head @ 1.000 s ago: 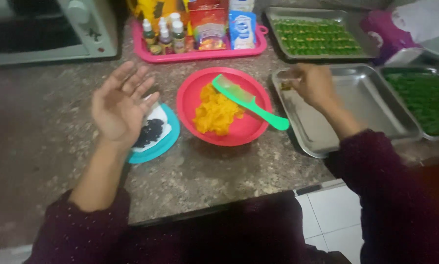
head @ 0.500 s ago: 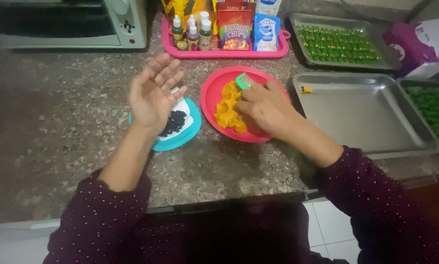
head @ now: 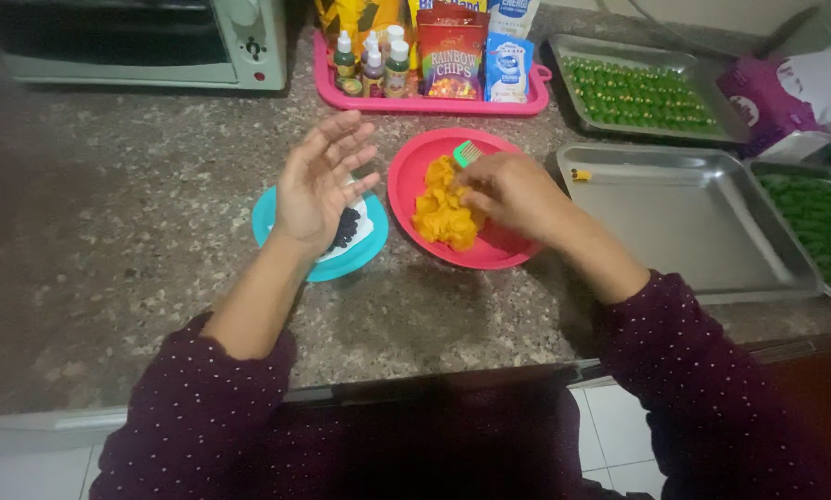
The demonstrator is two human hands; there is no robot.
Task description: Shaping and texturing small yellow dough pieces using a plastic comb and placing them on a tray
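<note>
Left hand (head: pixel 318 185): open, palm up, fingers spread, empty, held over the blue plate (head: pixel 281 231) of dark bits on the speckled table (head: pixel 110 231). Right hand (head: pixel 512 193): fingers curled down on the orange dough (head: pixel 441 215) in the red plate (head: pixel 499 250), green comb (head: pixel 466 151) just behind. Further right: 1 bare steel tray (head: pixel 674 222).

The left hand (head: pixel 321 181) is raised, palm open and up, fingers spread and slightly curled. The right hand (head: pixel 512 193) reaches forward palm down, fingers bent together. Both forearms are bare below dark dotted sleeves.
</note>
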